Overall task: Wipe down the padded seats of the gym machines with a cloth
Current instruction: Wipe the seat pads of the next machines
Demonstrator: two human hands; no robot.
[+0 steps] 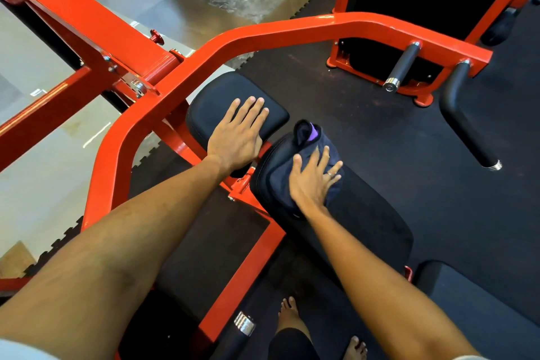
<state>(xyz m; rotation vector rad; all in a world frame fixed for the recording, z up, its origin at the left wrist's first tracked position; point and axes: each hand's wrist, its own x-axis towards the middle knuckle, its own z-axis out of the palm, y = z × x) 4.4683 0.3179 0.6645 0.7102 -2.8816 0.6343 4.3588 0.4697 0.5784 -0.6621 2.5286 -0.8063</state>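
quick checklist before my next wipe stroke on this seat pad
1. Cloth under the wiping hand: ok. The right hand lies flat on the cloth, fingers spread.
2. Cloth on the padding: ok. It sits on the upper end of the near pad.
3. Cloth spread flat: not ok. It is bunched, and a fold stands up at its far end.
4. Bracing hand out of the way: ok. The left hand rests flat on the far pad, apart from the cloth.
5. Rest of the near pad already wiped: cannot tell.
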